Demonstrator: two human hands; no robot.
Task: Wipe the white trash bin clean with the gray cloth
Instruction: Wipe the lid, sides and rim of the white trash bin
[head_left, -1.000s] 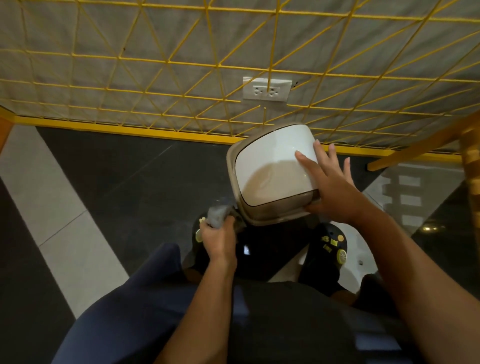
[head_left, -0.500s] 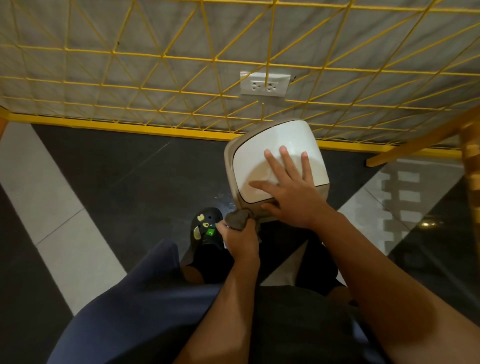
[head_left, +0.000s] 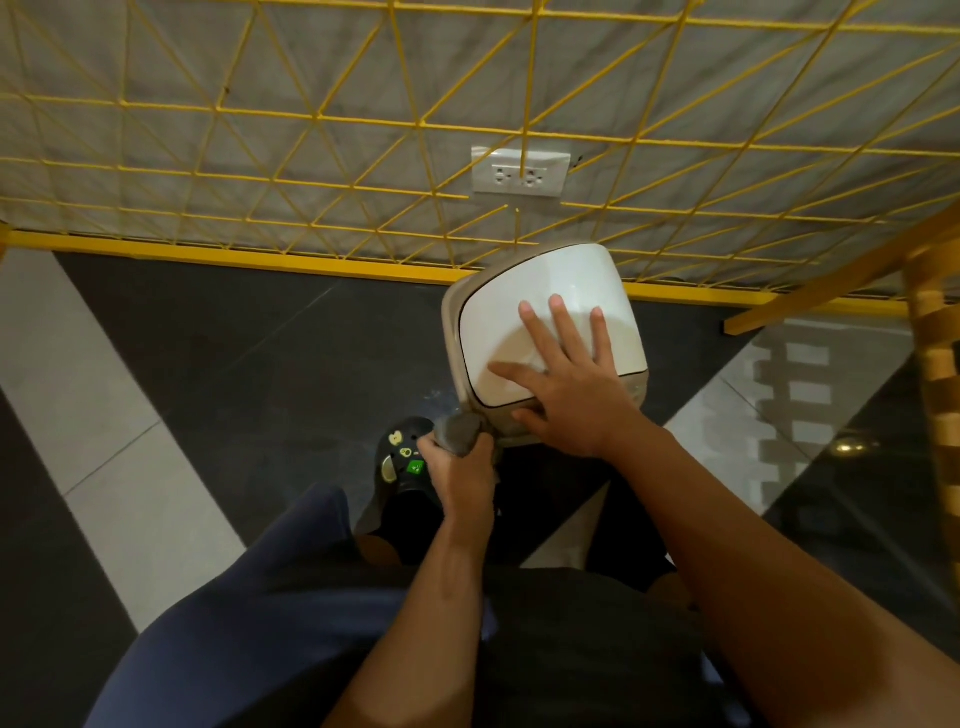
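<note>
your right hand (head_left: 574, 395) lies flat and spread on the lid of the white trash bin (head_left: 540, 312), fingers (head_left: 566, 325) pointing toward twelve o'clock, thumb hooked over the lid's near edge at about six o'clock; it grips nothing, it just presses down. the bin stands on the dark floor (head_left: 234, 364) just right of centre, and the back of its lid overlaps the yellow baseboard (head_left: 260, 257) at twelve o'clock in this view. your left hand (head_left: 460, 478) is closed in a fist around the gray cloth (head_left: 457, 431), bunched up and poking out of the top of the fist. the cloth sits at the bin's seven o'clock corner, right against the beige rim; it seems to be touching, though the contact itself is hidden by the wad. just beside that hand, at nine o'clock from it, is your black clog (head_left: 402, 462) with small charms on it. on the wall behind the yellow wire grid (head_left: 311, 119), at twelve o'clock from the bin, is a white double outlet (head_left: 519, 174). a wooden chair frame (head_left: 930, 312) stands at three o'clock. pale floor tiles (head_left: 104, 415) run diagonally at nine o'clock.
</note>
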